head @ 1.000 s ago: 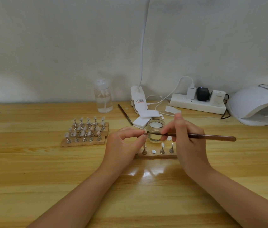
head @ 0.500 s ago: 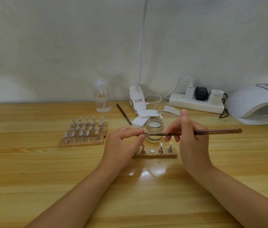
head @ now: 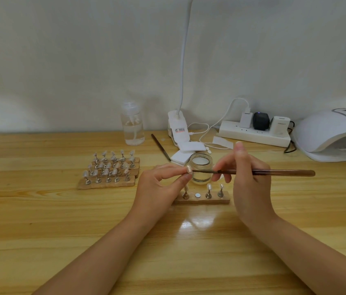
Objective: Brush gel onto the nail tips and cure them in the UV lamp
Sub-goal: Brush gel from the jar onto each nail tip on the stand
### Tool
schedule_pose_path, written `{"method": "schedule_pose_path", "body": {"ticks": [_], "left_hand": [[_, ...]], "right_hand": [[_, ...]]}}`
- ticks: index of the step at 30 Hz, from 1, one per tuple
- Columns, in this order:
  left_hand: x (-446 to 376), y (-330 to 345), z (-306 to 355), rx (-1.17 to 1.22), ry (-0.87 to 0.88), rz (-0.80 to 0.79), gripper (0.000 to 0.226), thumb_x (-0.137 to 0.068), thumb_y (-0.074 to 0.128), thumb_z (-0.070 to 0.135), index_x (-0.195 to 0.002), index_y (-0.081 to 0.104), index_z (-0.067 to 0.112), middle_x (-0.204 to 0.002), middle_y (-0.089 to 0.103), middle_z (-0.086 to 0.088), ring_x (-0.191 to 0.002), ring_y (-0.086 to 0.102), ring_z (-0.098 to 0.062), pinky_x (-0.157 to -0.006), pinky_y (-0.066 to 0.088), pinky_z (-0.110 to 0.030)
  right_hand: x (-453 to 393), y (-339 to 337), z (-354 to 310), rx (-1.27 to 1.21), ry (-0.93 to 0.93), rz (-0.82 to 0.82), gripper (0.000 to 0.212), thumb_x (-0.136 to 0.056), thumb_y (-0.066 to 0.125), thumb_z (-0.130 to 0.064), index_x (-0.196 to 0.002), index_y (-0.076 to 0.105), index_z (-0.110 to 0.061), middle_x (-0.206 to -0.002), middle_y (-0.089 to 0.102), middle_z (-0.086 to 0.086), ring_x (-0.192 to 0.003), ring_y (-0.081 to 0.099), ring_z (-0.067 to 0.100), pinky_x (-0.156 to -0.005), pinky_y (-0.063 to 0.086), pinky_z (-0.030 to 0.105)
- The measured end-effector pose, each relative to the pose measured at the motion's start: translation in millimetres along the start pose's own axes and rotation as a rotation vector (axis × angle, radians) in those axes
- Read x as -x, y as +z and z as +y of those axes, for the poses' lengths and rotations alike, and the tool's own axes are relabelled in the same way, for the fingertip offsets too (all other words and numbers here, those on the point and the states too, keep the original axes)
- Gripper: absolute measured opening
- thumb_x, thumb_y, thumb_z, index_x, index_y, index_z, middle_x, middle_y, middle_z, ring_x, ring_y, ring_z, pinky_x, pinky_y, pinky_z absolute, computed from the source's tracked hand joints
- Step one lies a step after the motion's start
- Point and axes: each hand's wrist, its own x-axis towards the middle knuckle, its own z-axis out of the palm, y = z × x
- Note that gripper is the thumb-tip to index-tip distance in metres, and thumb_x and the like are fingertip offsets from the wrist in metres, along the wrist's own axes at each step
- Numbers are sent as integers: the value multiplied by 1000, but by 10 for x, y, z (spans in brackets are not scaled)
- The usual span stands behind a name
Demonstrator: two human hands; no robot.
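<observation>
Two brushes [head: 263, 172], one glass jar [head: 201, 168], four wooden stands [head: 201, 201], one UV lamp [head: 333, 137].

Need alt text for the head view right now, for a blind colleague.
Left hand pinches a small pale nail tip while the right hand holds a slim brown brush to it, above a clear glass jar on a wooden table; a white UV lamp sits far right.

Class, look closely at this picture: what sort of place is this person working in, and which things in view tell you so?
Probably a nail-art practice desk, at home or in a small studio. Clues: the UV lamp at the right, wooden stands of nail tips on pegs, and a brush touching a nail tip above a small glass jar.
</observation>
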Motion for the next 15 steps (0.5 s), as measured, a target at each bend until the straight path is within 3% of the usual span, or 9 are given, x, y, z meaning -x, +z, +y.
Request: {"method": "schedule_pose_path", "body": {"ticks": [6, 12, 15], "left_hand": [[-8, 2, -33, 5, -9, 3, 19, -70, 74, 11, -76, 71, 29, -75, 66, 24, -84, 63, 5, -79, 45, -8], [-10, -2, -45, 19, -31, 23, 17, -68, 74, 14, -74, 71, 30, -71, 65, 26, -83, 62, 7, -75, 43, -5], [-10, -2, -44, 31, -42, 32, 16, -68, 75, 14, -75, 72, 28, -71, 65, 25, -81, 62, 8, -72, 42, -2]], "right_hand": [[17, 49, -31, 3, 14, -41, 44, -86, 38, -38, -62, 64, -11, -55, 65, 0, -50, 54, -5, -56, 40, 5], [57, 31, -9, 10, 31, -28, 50, -91, 37, -35, -52, 62, -16, -48, 61, 6, -47, 57, 6, -55, 43, 10], [63, 35, -22, -10, 2, -14, 49, -95, 38, -32, -55, 62, -14, -50, 61, 2, -47, 54, 1, -54, 42, 9]]}}
